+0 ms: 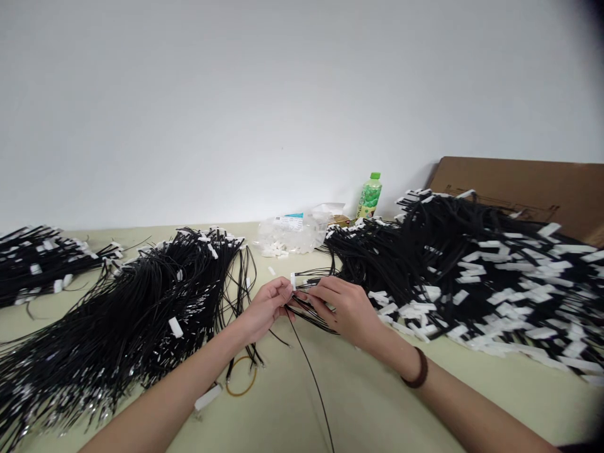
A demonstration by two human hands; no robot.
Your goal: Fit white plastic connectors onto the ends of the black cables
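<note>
Near the middle of the table, my left hand (265, 309) pinches a small white connector (293, 281) with black wires running out of it to the right. Close beside it, my right hand (342, 308) has its fingers closed on the black wires (309, 313) behind that connector. One long black wire (309, 365) hangs from between the hands down toward the front edge. The fingertips partly cover where the wires enter the connector.
Left of my hands lies a big heap of black wires (155, 296); another with white connectors (509, 283) spreads at right. Behind are a plastic bag (292, 234), a green bottle (370, 198) and cardboard (528, 189). A yellow rubber band (241, 394) lies in front.
</note>
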